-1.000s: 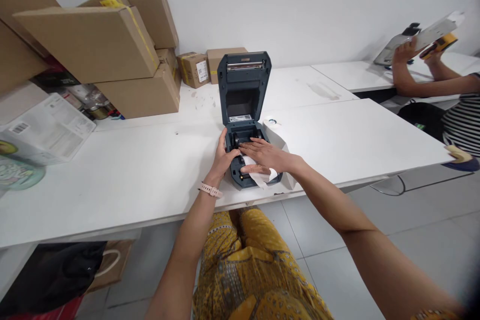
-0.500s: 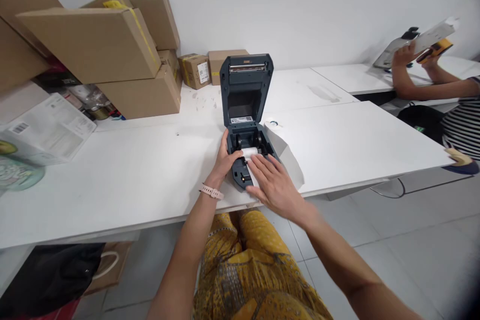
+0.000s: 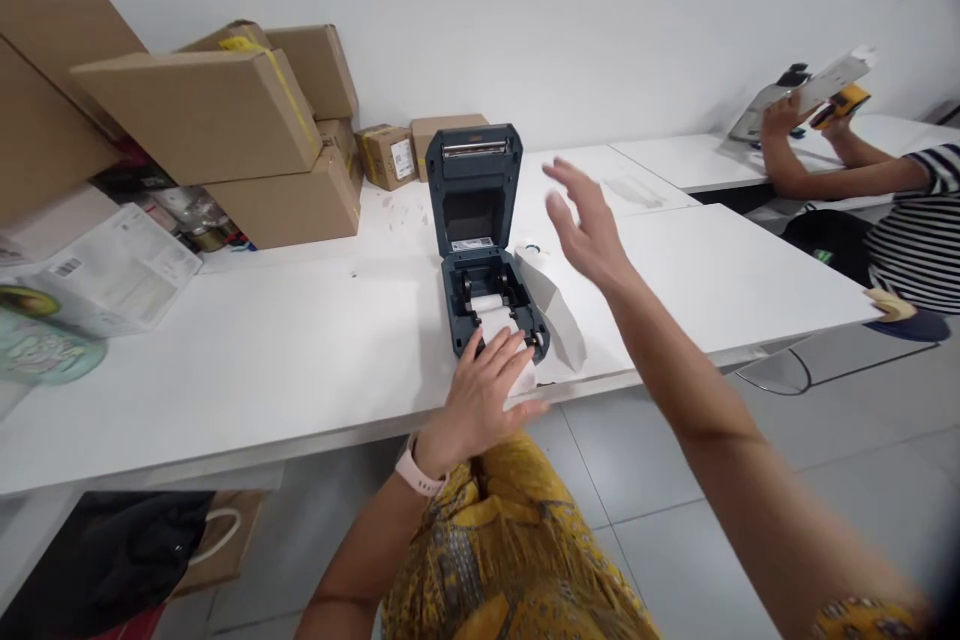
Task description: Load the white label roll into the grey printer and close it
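A dark blue-grey label printer (image 3: 453, 305) stands on the white table with its lid (image 3: 475, 182) raised. Inside lies a small white paper roll (image 3: 487, 303), its strip running forward over the printer's front edge. My left hand (image 3: 484, 390), a pink band at its wrist, rests flat with fingers stretched over the strip at the front. Right of the printer, my right hand (image 3: 589, 225) is raised in the air, fingers apart, with nothing in it. A loose curling strip of white paper (image 3: 559, 315) lies along the printer's right side, below my right hand.
Cardboard boxes (image 3: 202, 115) are stacked at the left, beside a white carton (image 3: 124, 270) and a green bottle (image 3: 49, 345). Smaller boxes (image 3: 386, 158) stand by the wall. At the far right, a person in a striped shirt (image 3: 919, 230) holds a yellow device (image 3: 847, 103).
My right hand has lifted off the paper and moved up and right. My left hand has gone from the printer's left side to the paper at its front.
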The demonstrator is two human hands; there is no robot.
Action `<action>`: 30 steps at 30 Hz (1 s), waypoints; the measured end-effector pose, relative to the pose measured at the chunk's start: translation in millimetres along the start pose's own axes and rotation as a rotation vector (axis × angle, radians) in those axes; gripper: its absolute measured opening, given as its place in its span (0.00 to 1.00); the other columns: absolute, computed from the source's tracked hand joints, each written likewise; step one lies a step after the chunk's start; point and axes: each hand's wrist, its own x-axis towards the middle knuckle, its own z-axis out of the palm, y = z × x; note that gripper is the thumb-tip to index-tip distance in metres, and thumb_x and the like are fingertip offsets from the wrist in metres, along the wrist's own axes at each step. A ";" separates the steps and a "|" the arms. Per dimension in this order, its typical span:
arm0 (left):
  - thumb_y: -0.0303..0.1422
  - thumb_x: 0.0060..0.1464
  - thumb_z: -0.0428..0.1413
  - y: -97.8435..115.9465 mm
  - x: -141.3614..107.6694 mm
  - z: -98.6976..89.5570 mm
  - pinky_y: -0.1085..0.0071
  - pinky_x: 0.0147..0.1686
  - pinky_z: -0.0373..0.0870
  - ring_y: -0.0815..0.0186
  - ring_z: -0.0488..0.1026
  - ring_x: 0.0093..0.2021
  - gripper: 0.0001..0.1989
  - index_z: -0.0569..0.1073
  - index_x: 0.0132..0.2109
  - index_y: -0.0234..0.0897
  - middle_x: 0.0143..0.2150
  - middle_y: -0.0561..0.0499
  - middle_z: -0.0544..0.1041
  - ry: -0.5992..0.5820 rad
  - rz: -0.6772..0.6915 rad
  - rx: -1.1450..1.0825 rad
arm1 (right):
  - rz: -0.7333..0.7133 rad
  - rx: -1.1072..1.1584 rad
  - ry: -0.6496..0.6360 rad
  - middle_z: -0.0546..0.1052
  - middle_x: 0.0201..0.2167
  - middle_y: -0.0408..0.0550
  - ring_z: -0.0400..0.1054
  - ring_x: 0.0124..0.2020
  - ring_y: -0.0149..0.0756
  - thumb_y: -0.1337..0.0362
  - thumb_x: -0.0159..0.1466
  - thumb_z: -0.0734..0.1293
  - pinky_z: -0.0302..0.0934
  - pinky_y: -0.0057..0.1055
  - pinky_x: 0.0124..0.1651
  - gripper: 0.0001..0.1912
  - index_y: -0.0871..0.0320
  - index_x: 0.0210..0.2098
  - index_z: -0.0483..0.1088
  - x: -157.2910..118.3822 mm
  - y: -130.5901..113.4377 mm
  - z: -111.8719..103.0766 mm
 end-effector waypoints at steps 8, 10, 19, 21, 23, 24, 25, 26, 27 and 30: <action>0.32 0.68 0.54 -5.1 -9.8 14.1 0.44 0.73 0.60 0.54 0.69 0.72 0.20 0.75 0.64 0.46 0.66 0.44 0.77 0.104 -0.020 0.054 | -0.077 0.040 -0.197 0.79 0.54 0.59 0.69 0.62 0.57 0.28 0.69 0.40 0.55 0.63 0.70 0.49 0.58 0.53 0.73 157.0 46.9 67.3; 0.30 0.67 0.53 -10.3 -6.0 20.4 0.44 0.70 0.66 0.54 0.75 0.67 0.17 0.80 0.56 0.47 0.61 0.46 0.82 0.192 -0.020 0.015 | -0.051 0.043 -0.205 0.79 0.50 0.60 0.71 0.59 0.56 0.27 0.67 0.37 0.57 0.62 0.68 0.52 0.59 0.50 0.74 156.0 45.5 68.2; 0.36 0.66 0.56 -19.5 -3.6 20.4 0.40 0.63 0.74 0.51 0.82 0.57 0.11 0.84 0.44 0.46 0.48 0.46 0.87 0.328 0.042 -0.090 | -0.037 0.034 -0.156 0.79 0.53 0.59 0.71 0.60 0.53 0.30 0.69 0.37 0.59 0.56 0.67 0.50 0.57 0.53 0.73 125.8 24.7 49.2; 0.37 0.66 0.57 -15.0 -5.6 19.7 0.39 0.64 0.73 0.51 0.83 0.57 0.10 0.84 0.42 0.45 0.48 0.46 0.87 0.340 0.042 -0.074 | -0.030 0.017 -0.167 0.79 0.54 0.59 0.71 0.60 0.53 0.33 0.72 0.38 0.60 0.55 0.67 0.47 0.58 0.54 0.73 115.2 14.4 41.1; 0.36 0.66 0.56 -7.8 -9.1 21.2 0.39 0.64 0.72 0.51 0.83 0.57 0.11 0.84 0.42 0.45 0.48 0.46 0.87 0.334 0.031 -0.054 | -0.032 0.011 -0.173 0.78 0.56 0.59 0.71 0.59 0.53 0.37 0.74 0.40 0.61 0.53 0.66 0.43 0.58 0.54 0.74 97.7 3.0 30.2; 0.36 0.67 0.55 -3.7 -11.5 22.5 0.40 0.65 0.72 0.52 0.82 0.57 0.11 0.84 0.43 0.45 0.48 0.47 0.87 0.323 0.027 -0.045 | -0.039 0.013 -0.164 0.79 0.56 0.58 0.71 0.59 0.52 0.38 0.75 0.41 0.62 0.52 0.66 0.41 0.57 0.54 0.74 85.8 -2.7 24.6; 0.35 0.68 0.54 0.3 -14.1 24.0 0.41 0.65 0.72 0.53 0.82 0.58 0.12 0.84 0.44 0.45 0.49 0.47 0.87 0.312 0.024 -0.034 | -0.045 0.018 -0.150 0.79 0.56 0.57 0.71 0.58 0.51 0.39 0.76 0.42 0.62 0.51 0.65 0.39 0.56 0.54 0.74 71.7 -8.2 19.4; 0.35 0.68 0.53 4.1 -16.9 25.7 0.43 0.65 0.73 0.54 0.82 0.58 0.13 0.84 0.45 0.46 0.49 0.47 0.87 0.306 0.021 -0.021 | -0.049 0.023 -0.133 0.79 0.56 0.55 0.72 0.58 0.50 0.40 0.76 0.42 0.63 0.50 0.64 0.38 0.54 0.54 0.74 55.5 -13.4 15.2; 0.34 0.68 0.53 7.6 -19.8 27.6 0.44 0.64 0.74 0.54 0.82 0.59 0.14 0.84 0.45 0.46 0.49 0.47 0.87 0.303 0.018 -0.006 | -0.051 0.030 -0.121 0.80 0.55 0.54 0.72 0.57 0.50 0.40 0.76 0.43 0.64 0.49 0.63 0.37 0.53 0.53 0.74 37.5 -18.2 12.3; 0.33 0.68 0.52 16.8 -28.6 34.4 0.49 0.62 0.77 0.55 0.83 0.56 0.15 0.85 0.46 0.46 0.49 0.46 0.87 0.286 -0.011 0.033 | -0.069 0.075 -0.126 0.82 0.53 0.55 0.73 0.57 0.49 0.42 0.77 0.46 0.65 0.48 0.63 0.34 0.54 0.51 0.76 -22.4 -27.7 12.1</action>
